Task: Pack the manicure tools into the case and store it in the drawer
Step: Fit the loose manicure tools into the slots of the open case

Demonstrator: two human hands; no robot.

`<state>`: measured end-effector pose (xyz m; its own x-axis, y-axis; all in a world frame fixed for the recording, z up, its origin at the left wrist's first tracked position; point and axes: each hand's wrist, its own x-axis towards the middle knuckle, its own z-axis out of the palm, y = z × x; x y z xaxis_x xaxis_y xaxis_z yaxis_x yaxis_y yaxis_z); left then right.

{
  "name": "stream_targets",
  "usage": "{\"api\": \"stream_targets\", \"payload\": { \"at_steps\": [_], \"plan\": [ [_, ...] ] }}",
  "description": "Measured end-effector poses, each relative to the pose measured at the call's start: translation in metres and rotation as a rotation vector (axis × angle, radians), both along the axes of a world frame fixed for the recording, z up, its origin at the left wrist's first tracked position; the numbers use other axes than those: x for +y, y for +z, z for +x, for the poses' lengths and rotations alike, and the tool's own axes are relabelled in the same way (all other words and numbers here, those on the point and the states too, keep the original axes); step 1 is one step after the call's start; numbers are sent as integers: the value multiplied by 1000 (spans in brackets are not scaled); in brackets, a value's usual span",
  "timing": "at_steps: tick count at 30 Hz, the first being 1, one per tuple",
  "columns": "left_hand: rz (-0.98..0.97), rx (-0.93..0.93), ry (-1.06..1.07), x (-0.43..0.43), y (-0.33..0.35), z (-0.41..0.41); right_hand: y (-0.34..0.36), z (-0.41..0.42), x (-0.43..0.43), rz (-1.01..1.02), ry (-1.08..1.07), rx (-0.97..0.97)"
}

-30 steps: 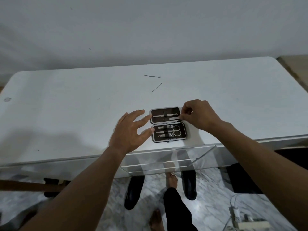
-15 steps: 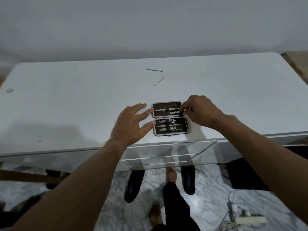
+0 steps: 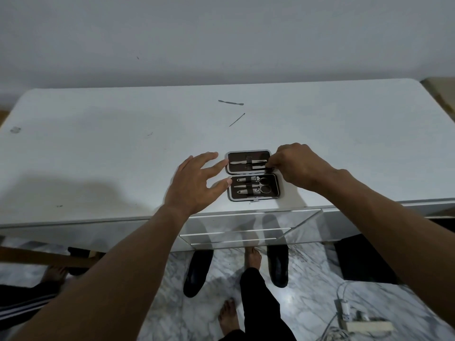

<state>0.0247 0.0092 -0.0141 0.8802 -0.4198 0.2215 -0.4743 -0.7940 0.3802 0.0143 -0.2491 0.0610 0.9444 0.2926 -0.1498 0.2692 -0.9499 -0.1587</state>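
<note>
A small dark manicure case (image 3: 253, 190) lies open near the front edge of the white table (image 3: 98, 148). Its near half holds clippers and scissors under straps. The far half holds a slim metal tool (image 3: 242, 162) under a strap. My right hand (image 3: 299, 166) pinches at the right end of that tool with fingers closed. My left hand (image 3: 197, 184) rests flat with fingers spread, its fingertips touching the case's left edge. Two loose tools lie farther back: a flat pusher (image 3: 231, 102) and a thin pick (image 3: 236, 119).
A mirrored drawer front (image 3: 236, 232) sits shut under the table edge below the case. Black shoes (image 3: 198, 274) and bare feet stand on the marble floor. A power strip with cables (image 3: 362, 324) lies at lower right.
The view has shifted slightly. My right hand's fingertips have stayed at the right end of the tool in the far half, and my left hand has stayed against the case.
</note>
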Motion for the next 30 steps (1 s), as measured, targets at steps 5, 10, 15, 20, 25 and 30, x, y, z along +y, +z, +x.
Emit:
{"api": "stream_targets", "payload": {
  "at_steps": [5,10,15,20,25,30],
  "plan": [
    [8,3,3,0,0,0,6,-1,4,-77,51,-24],
    [14,7,8,0,0,0,11,0,11,-150,84,-86],
    [22,9,4,0,0,0,4,-1,17,-168,115,-88],
    [17,2,7,0,1,0,-1,3,18,-157,120,-102],
    [14,0,4,0,2,-1,2,7,15,-139,149,-89],
    [14,-1,7,0,2,0,5,8,8,-140,146,-56]
  ]
}}
